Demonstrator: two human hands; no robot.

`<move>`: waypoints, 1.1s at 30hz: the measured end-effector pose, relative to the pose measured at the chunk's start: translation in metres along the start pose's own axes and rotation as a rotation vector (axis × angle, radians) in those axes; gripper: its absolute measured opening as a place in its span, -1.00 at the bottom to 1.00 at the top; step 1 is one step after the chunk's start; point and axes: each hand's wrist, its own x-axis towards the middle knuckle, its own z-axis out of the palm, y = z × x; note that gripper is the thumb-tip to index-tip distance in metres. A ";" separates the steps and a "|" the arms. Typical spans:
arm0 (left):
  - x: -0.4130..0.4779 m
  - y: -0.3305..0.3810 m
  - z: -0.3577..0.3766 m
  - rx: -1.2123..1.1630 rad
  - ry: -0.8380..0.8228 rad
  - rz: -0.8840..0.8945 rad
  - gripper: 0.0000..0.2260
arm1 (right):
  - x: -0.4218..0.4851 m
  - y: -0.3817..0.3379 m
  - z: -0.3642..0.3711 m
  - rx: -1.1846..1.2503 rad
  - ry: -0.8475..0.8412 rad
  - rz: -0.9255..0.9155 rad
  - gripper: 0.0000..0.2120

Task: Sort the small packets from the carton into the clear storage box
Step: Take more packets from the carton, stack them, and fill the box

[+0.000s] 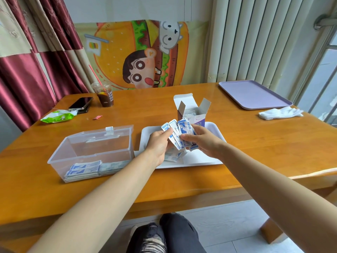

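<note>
On the near orange wooden worktop (182, 181), the clear storage box (87, 143) at left holds stacked packets (83, 170); over the white tray (200, 158), left hand (158, 143) and right hand (204, 141) each pinch, grip curled, one fan of blue-and-white packets (179, 132). Behind stands the open carton (197, 115); farther back, a cup (104, 96) printed "LUC", a lilac tray (255, 95), maroon curtains (27, 52), a burger cartoon cloth (138, 55).

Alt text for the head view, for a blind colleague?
The left hand and right hand hold a fan of packets over a white tray near the open carton. Left of them, the clear storage box holds stacked packets.
</note>
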 end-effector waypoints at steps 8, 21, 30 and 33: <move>-0.005 -0.002 0.016 0.082 -0.116 0.039 -0.69 | -0.006 -0.014 -0.011 -0.378 0.004 -0.024 -0.91; 0.007 -0.027 0.054 1.057 -0.105 0.439 -0.73 | -0.019 0.019 -0.055 -1.236 0.084 -0.133 -0.76; 0.012 -0.023 0.051 1.255 -0.056 0.576 -0.76 | -0.019 0.000 -0.071 -1.329 0.099 0.039 -0.79; 0.011 -0.022 0.054 1.318 -0.039 0.614 -0.75 | -0.020 -0.001 -0.067 -1.322 0.095 0.029 -0.79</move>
